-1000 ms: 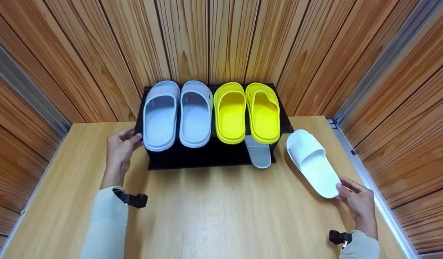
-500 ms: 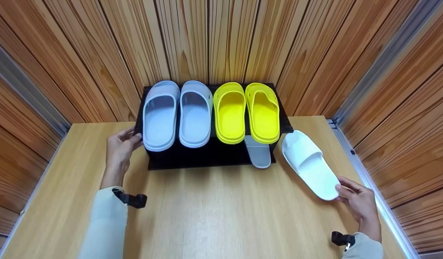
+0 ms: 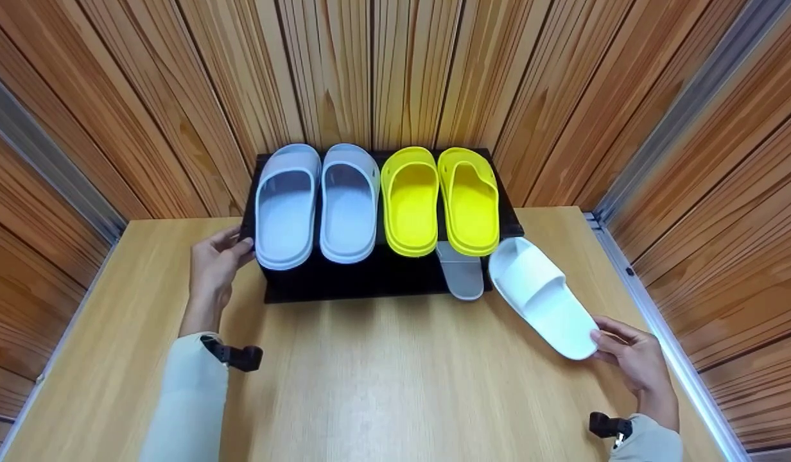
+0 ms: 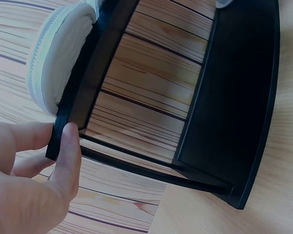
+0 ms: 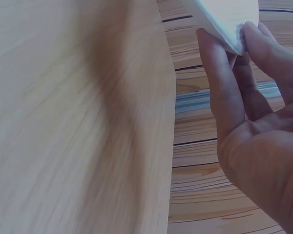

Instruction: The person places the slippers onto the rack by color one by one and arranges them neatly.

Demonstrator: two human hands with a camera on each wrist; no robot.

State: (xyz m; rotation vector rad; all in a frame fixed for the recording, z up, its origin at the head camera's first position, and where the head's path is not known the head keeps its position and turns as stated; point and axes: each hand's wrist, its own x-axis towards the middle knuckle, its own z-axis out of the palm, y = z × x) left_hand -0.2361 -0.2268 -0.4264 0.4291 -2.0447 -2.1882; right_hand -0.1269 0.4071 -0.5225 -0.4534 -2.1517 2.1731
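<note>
A white slipper (image 3: 543, 298) is pinched at its heel end by my right hand (image 3: 636, 359), its toe strap pointing up and left toward the rack. In the right wrist view, thumb and fingers grip the white heel (image 5: 229, 22), and the wooden surface lies to the left. My left hand (image 3: 214, 269) pinches the left edge of the black shoe rack (image 3: 370, 279). The left wrist view shows thumb and fingers on either side of the upper shelf's corner (image 4: 63, 126). One grey slipper (image 3: 463, 279) sits on the lower shelf at the right, its front hidden beneath the upper shelf.
On the upper shelf stand two grey-blue clogs, a left one (image 3: 286, 218) and a right one (image 3: 349, 212), beside two yellow clogs (image 3: 410, 208). Behind the rack rises a wood-patterned wall (image 3: 344, 77). A metal rail (image 3: 652, 321) edges the wooden tabletop (image 3: 382, 385) at the right.
The white slipper has moved left and slightly down in the head view, its toe now close to the rack's right end. My left hand stays at the rack's edge.
</note>
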